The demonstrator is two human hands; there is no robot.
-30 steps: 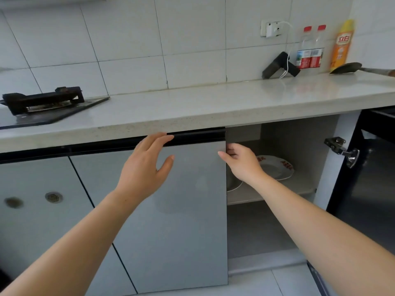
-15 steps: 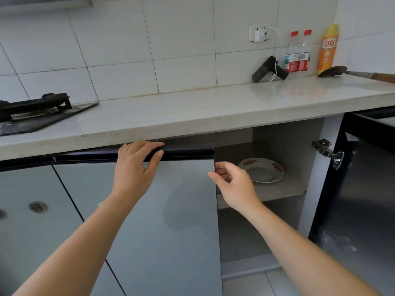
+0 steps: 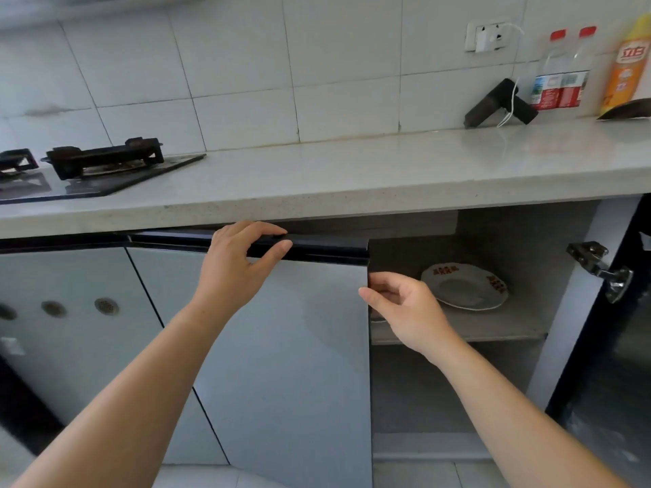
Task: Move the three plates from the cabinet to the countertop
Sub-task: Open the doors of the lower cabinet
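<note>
A white plate (image 3: pixel 465 287) with red marks on its rim lies on the cabinet shelf (image 3: pixel 493 329) under the countertop (image 3: pixel 352 174). A sliver of a second plate shows behind my right hand at the door's edge. My left hand (image 3: pixel 236 265) grips the black top rail of the grey cabinet door (image 3: pixel 281 364), fingers over the rail and thumb in front. My right hand (image 3: pixel 405 311) holds the door's right edge, fingers curled behind it. The door stands partly ajar and hides the left part of the shelf.
The right-hand cabinet door (image 3: pixel 613 382) hangs wide open, its metal hinge (image 3: pixel 599 269) jutting out. A gas stove (image 3: pixel 88 167) sits on the counter's left. At the back right stand two bottles (image 3: pixel 560 72), a yellow spray can (image 3: pixel 627 65), a black device (image 3: pixel 500 103) and a spatula.
My left hand went from hovering near the door's rail to gripping it. The door has swung out a little. The view shifted right and down.
</note>
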